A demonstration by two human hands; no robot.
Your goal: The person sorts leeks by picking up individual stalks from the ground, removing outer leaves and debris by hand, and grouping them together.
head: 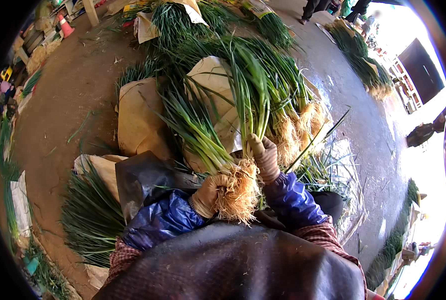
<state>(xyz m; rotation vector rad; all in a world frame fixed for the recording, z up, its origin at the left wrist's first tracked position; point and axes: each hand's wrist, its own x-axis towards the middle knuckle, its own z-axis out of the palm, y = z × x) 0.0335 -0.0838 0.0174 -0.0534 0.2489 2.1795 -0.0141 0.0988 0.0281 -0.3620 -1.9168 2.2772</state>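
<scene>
My left hand (210,195), in a tan glove, is closed around the lower stems of a bunch of green onions (204,146). Its tangled pale roots (240,193) hang over my lap, and the leaves fan out up and to the left. My right hand (266,159), gloved too, grips a few separate green onion stalks (255,112) low on their white stems, just above those roots. Their leaves point away from me. Beyond that hand lie more green onions with bushy roots (287,138), on a pale sheet (211,82). A dark apron (238,262) covers my lap.
Trimmed leaves litter a plastic sheet (348,176) at my right. Another onion pile (91,217) lies at my left, near a tan wrapper (142,116). More bundles (178,22) lie ahead. A traffic cone (64,26) stands far left; a person's legs (313,9) show at the top.
</scene>
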